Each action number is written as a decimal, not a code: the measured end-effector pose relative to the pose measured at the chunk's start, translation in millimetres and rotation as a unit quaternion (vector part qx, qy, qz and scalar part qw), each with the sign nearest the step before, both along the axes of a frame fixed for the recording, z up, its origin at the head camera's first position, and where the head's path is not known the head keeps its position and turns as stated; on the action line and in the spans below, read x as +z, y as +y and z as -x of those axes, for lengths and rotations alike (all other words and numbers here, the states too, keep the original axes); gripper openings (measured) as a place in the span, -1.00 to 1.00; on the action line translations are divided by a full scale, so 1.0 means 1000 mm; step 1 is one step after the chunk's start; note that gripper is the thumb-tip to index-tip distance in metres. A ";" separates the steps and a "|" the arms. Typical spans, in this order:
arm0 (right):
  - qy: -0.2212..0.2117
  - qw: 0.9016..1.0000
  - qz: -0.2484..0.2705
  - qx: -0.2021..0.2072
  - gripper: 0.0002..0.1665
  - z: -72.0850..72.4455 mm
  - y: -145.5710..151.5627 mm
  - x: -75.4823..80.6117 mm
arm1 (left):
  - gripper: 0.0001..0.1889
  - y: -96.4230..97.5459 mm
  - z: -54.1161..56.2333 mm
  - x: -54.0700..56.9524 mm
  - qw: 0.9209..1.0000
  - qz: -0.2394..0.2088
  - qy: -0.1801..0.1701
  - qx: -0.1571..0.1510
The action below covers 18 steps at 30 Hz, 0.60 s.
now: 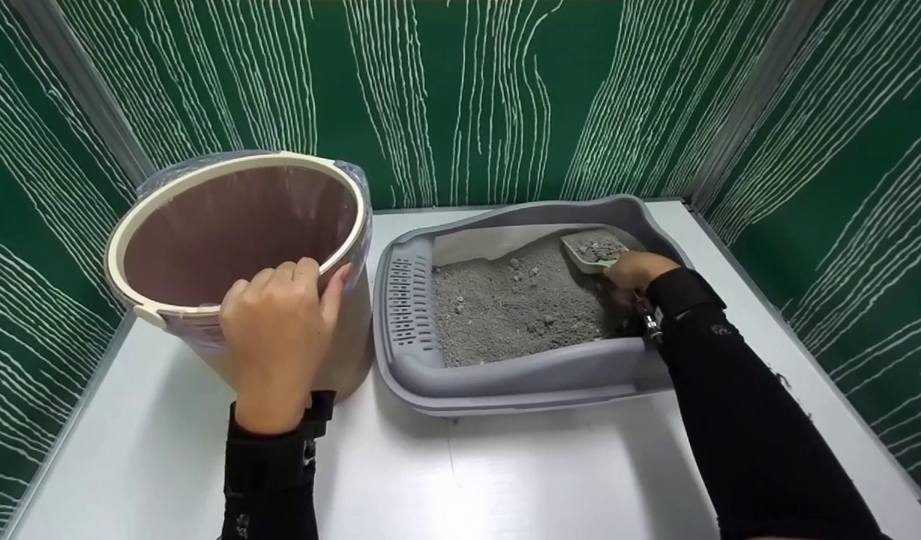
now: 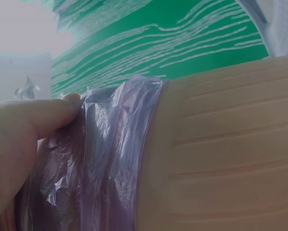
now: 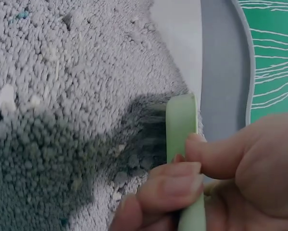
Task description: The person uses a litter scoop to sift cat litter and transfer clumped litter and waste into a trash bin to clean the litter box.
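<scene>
A beige trash can (image 1: 353,330) with a cream rim stands on the left, tilted slightly. Over its edge folds a translucent purple bag (image 2: 115,149). My left hand (image 1: 280,330) grips the near rim, fingers over the top and thumb on the bag outside. On the right is a grey litter box (image 1: 505,382) holding grey clumping cat litter (image 1: 505,315). My right hand (image 1: 639,271) pinches the handle of a pale green litter scoop (image 3: 181,127) at the box's far right. Litter and small clumps lie in the scoop, its blade close over the litter.
Both containers stand close together on a white table (image 1: 445,480). Green walls (image 1: 483,97) with white wavy lines enclose the back and sides. A slotted grid (image 1: 406,304) forms the litter box's left end, and its back and right walls rise higher.
</scene>
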State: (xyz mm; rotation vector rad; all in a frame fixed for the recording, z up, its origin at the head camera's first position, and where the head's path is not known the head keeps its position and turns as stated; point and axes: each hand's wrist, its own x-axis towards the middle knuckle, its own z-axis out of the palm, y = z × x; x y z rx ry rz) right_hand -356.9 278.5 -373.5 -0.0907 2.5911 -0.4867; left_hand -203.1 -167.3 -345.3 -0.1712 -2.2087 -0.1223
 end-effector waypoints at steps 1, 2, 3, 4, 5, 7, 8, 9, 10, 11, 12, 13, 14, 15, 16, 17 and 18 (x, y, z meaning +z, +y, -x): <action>-0.001 1.000 0.009 -0.006 -0.54 -0.001 0.000 0.000 | -0.52 0.000 0.000 0.000 1.000 -0.001 0.001 -0.001; -0.001 1.000 0.020 -0.013 -0.48 -0.001 -0.001 0.000 | -0.52 0.000 0.000 0.000 1.000 -0.001 0.002 -0.001; 0.001 0.999 0.029 -0.020 -0.44 -0.002 -0.001 -0.001 | -0.52 0.000 0.000 -0.001 1.000 -0.002 0.004 -0.002; 0.003 0.999 0.037 -0.027 -0.41 -0.003 -0.002 -0.003 | -0.52 0.000 0.000 -0.001 1.000 -0.002 0.006 -0.003; 0.007 0.999 0.041 -0.034 -0.39 -0.004 -0.003 -0.004 | -0.52 0.000 0.000 -0.001 1.000 -0.001 0.008 -0.004; 0.010 0.998 0.049 -0.048 -0.39 -0.006 -0.006 -0.006 | -0.53 -0.001 -0.001 -0.002 1.000 0.000 0.010 -0.004; 0.016 0.997 0.051 -0.053 -0.40 -0.007 -0.007 -0.007 | -0.52 -0.001 -0.001 -0.002 1.000 0.001 0.011 -0.004; 0.022 0.997 0.051 -0.058 -0.41 -0.009 -0.008 -0.007 | -0.52 -0.002 -0.001 -0.003 1.000 0.001 0.013 -0.003; 0.028 0.996 0.051 -0.063 -0.41 -0.010 -0.010 -0.008 | -0.52 -0.002 -0.002 -0.003 1.000 0.000 0.015 -0.003; 0.039 0.996 0.048 -0.065 -0.43 -0.011 -0.012 -0.008 | -0.53 -0.003 -0.002 -0.002 1.000 -0.001 0.015 -0.003; 0.044 0.995 0.052 -0.074 -0.46 -0.012 -0.013 -0.008 | -0.53 -0.003 -0.002 -0.002 1.000 -0.001 0.014 -0.003; 0.056 0.994 0.050 -0.081 -0.48 -0.013 -0.013 -0.008 | -0.53 -0.003 -0.002 -0.002 1.000 -0.002 0.014 -0.004; 0.067 0.993 0.043 -0.083 -0.50 -0.014 -0.014 -0.008 | -0.53 -0.003 -0.002 -0.001 1.000 -0.003 0.013 -0.005; 0.077 0.993 0.031 -0.079 -0.49 -0.015 -0.013 -0.008 | -0.53 -0.002 -0.001 -0.001 1.000 -0.003 0.012 -0.006; 0.085 0.993 0.021 -0.078 -0.49 -0.016 -0.013 -0.009 | -0.53 -0.002 -0.001 0.000 1.000 -0.002 0.010 -0.007; 0.091 0.993 0.010 -0.074 -0.47 -0.017 -0.013 -0.009 | -0.53 -0.002 -0.001 0.000 1.000 -0.001 0.008 -0.008; 0.095 0.993 0.000 -0.071 -0.44 -0.018 -0.013 -0.010 | -0.53 -0.001 0.000 0.001 1.000 0.000 0.007 -0.008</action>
